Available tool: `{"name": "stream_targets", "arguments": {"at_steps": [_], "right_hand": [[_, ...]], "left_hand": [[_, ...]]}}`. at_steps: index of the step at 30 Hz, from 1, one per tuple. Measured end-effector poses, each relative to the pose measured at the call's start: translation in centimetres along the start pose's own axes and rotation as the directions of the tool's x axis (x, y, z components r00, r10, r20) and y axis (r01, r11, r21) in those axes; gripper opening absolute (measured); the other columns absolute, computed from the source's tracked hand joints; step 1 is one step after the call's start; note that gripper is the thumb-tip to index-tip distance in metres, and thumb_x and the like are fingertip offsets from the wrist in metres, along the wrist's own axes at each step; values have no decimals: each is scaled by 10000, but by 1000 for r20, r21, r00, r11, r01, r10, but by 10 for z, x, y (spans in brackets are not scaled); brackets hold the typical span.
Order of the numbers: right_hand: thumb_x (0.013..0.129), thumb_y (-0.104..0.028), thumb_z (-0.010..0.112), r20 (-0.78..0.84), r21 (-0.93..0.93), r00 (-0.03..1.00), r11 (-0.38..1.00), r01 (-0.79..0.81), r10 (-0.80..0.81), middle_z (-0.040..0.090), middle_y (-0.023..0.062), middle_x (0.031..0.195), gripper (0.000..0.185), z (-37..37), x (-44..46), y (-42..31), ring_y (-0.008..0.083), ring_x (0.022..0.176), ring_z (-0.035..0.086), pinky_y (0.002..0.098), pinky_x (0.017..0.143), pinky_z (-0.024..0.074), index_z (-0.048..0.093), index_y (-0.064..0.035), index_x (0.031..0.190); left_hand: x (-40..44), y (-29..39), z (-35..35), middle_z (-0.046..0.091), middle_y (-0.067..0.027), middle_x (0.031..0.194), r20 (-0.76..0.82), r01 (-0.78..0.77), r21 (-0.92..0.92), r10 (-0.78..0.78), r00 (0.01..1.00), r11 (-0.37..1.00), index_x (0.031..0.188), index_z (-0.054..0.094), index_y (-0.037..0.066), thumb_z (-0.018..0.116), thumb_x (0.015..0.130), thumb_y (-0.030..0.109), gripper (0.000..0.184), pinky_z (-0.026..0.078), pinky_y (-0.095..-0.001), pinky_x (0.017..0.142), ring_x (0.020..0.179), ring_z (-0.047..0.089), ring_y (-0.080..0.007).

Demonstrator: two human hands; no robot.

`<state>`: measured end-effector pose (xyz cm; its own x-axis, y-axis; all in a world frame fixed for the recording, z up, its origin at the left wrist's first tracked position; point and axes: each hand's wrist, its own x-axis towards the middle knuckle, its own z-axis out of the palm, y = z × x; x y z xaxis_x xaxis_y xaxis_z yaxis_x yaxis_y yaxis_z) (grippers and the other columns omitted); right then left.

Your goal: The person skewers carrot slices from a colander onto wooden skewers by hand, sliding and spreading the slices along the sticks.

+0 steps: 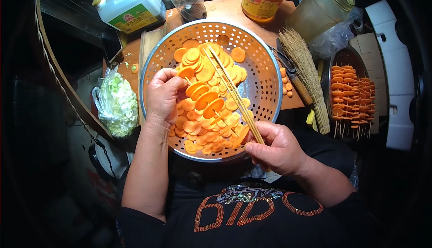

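Note:
Over a large perforated metal colander (265, 63), my left hand (161, 96) pinches a carrot slice (185, 73) at the upper tip of a bamboo skewer. Several more carrot slices (207, 105) are threaded along that skewer, spaced apart, and it slants down toward my right hand (280, 149). My right hand is closed around a bundle of bare bamboo skewers (234, 95) that points up and left. The loaded skewer's lower end reaches my right fingers, where the exact grip is hidden. Loose round carrot slices (198, 135) are heaped in the colander below.
At the right, finished carrot skewers (351, 95) stand in a metal container. A straw brush (306, 72) lies beside the colander. Bagged chopped greens (116, 104) sit left. A white jug (130, 7), an oil bottle (263, 0) and a jar (321, 9) line the back.

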<state>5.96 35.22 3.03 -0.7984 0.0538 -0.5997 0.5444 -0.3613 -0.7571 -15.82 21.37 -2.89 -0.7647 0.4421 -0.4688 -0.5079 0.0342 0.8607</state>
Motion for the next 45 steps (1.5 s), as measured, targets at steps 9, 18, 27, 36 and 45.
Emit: {"name": "stream_targets", "arguments": {"at_steps": [9, 18, 27, 36, 45], "right_hand": [[876, -121, 574, -51, 63, 996, 995, 81, -78, 519, -27, 619, 121, 0, 2, 3, 38, 475, 466, 184, 428, 365, 559, -29, 953], [883, -119, 566, -50, 35, 996, 997, 75, -73, 515, -30, 617, 123, 0, 5, 2, 35, 475, 460, 185, 430, 367, 557, -28, 965], [882, -113, 560, -49, 12, 997, 998, 63, -63, 521, -29, 624, 111, 2, 6, 2, 34, 464, 450, 188, 425, 362, 553, -30, 955], [876, -126, 575, -69, 24, 997, 999, 48, -46, 526, -27, 610, 105, 2, 6, 3, 35, 460, 455, 188, 422, 362, 548, -34, 919], [879, -146, 579, -63, 16, 998, 1000, -23, 24, 545, -17, 612, 109, 4, 4, 0, 40, 445, 456, 190, 415, 357, 538, -47, 900]], "left_hand": [[-8, -1, 9, 620, -45, 816, 84, -52, -34, 54, 995, 998, 865, 546, 54, 565, 806, 9, 77, 558, -267, 616, 685, 627, -128], [-5, 0, 9, 625, -50, 834, 83, -48, -32, 51, 995, 998, 875, 551, 47, 570, 812, 20, 71, 547, -255, 621, 702, 625, -118], [-5, -2, 9, 614, 16, 843, 71, -34, 35, 32, 997, 999, 913, 563, 109, 567, 812, 38, 123, 475, -221, 624, 729, 590, -81], [-1, -9, 12, 618, 17, 837, 59, -11, 68, 7, 998, 998, 914, 564, 105, 583, 813, 46, 119, 475, -211, 611, 708, 589, -72], [-1, -15, 16, 634, -22, 807, 50, 12, 69, -16, 999, 998, 883, 576, 56, 570, 791, 33, 95, 492, -208, 587, 645, 594, -82]]}}
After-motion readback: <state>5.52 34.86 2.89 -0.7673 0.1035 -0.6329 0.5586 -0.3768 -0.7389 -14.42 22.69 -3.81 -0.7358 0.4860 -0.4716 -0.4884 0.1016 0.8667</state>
